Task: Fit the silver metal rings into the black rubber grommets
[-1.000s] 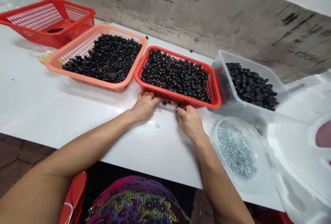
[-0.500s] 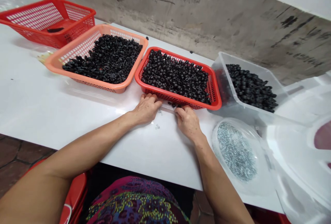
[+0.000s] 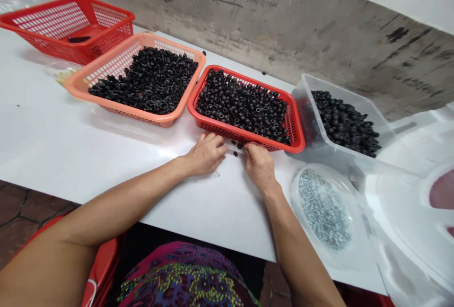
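My left hand (image 3: 207, 154) is closed, its fingers curled down at the tabletop in front of the red basket (image 3: 244, 135); whatever they hold is hidden. My right hand (image 3: 260, 164) is closed in a pinch just under the basket's front rim, and its fingertips hide what is between them. Between the two hands a few small black pieces lie loose on the table, one black piece (image 3: 236, 153) nearest to me. Many black ring-like parts (image 3: 244, 103) fill the red basket.
Left of it stand an orange basket (image 3: 142, 117) of smaller black parts and another red basket (image 3: 76, 49). To the right are a clear plastic bin (image 3: 354, 155) of black parts and a round clear container of small silvery pieces (image 3: 324, 210). A concrete wall (image 3: 276, 28) runs behind.
My left hand has drawn slightly toward me and to the right, off the basket's edge. My right hand has barely shifted. A loose black piece now shows between my hands.
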`<state>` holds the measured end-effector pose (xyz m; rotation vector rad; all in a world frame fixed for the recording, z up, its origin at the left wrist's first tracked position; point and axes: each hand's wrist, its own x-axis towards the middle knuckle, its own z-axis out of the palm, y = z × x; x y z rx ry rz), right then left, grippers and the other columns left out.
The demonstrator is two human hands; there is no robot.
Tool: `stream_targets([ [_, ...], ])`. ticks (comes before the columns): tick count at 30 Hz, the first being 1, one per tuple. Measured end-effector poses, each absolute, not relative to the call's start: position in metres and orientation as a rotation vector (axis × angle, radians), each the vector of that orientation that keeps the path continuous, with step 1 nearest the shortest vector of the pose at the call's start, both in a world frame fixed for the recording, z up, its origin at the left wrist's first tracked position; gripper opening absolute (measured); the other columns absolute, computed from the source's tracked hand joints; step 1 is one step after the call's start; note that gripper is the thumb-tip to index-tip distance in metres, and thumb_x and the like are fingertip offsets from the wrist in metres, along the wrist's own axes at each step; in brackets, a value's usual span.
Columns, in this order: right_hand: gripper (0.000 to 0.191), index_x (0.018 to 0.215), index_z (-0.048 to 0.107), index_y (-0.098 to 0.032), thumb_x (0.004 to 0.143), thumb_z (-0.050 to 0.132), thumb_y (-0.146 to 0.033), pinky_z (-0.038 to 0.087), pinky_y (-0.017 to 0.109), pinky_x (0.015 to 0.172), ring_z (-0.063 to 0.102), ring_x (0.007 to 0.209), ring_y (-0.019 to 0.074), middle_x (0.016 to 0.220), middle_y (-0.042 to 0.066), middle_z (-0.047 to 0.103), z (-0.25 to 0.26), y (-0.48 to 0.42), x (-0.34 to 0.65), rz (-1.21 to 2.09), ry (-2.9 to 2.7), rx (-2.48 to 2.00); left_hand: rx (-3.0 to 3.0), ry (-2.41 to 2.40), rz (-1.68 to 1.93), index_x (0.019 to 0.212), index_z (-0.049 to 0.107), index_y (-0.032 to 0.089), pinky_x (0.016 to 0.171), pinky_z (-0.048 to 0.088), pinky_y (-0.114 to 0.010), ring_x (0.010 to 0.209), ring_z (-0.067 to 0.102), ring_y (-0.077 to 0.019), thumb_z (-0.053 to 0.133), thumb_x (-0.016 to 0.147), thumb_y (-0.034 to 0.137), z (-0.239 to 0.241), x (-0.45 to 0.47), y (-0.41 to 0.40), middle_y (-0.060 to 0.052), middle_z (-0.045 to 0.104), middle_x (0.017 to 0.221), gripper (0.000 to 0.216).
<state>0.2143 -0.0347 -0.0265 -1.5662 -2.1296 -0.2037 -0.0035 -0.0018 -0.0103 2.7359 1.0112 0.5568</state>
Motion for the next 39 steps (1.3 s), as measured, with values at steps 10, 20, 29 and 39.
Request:
stream_targets([
  [10, 0.032, 0.091, 0.071, -0.018, 0.091, 0.041, -0.005, 0.044, 0.036, 0.081, 0.055, 0.086, 0.0254, 0.092, 0.011, 0.073, -0.012, -0.038, 0.197, -0.252, -2.367, -1.566, 2.780, 0.956, 0.504, 0.096, 0.070, 0.015, 0.081, 0.036, -0.041, 0.100, 0.049, -0.0273, 0.049, 0.095, 0.021, -0.010, -0.002, -0.005, -0.012, 0.064, 0.107, 0.021],
  [20, 0.031, 0.090, 0.069, -0.017, 0.093, 0.041, -0.006, 0.045, 0.033, 0.076, 0.053, 0.080, 0.0234, 0.084, 0.009, 0.069, -0.011, -0.049, 0.200, -0.171, -2.366, -1.425, 2.796, 0.872, 0.507, 0.095, 0.071, 0.014, 0.083, 0.036, -0.042, 0.098, 0.048, -0.0273, 0.049, 0.095, 0.023, -0.010, -0.002, -0.010, -0.012, 0.065, 0.103, 0.023],
  [29, 0.027, 0.088, 0.065, -0.018, 0.088, 0.042, -0.004, 0.045, 0.031, 0.070, 0.051, 0.080, 0.0227, 0.088, 0.010, 0.057, -0.024, -0.046, 0.190, -0.157, -2.383, -1.485, 2.765, 0.853, 0.582, 0.093, 0.071, 0.012, 0.080, 0.037, -0.040, 0.094, 0.049, -0.0263, 0.047, 0.094, 0.020, -0.011, -0.002, -0.009, -0.012, 0.066, 0.099, 0.024],
  [39, 0.022, 0.084, 0.057, -0.019, 0.088, 0.041, -0.006, 0.048, 0.034, 0.071, 0.054, 0.078, 0.0225, 0.083, 0.008, 0.054, -0.023, -0.042, 0.197, 0.097, -2.169, -1.462, 2.740, 0.848, 0.656, 0.094, 0.071, 0.014, 0.080, 0.038, -0.039, 0.092, 0.050, -0.0250, 0.049, 0.094, 0.020, -0.015, -0.003, -0.009, -0.012, 0.065, 0.097, 0.024],
])
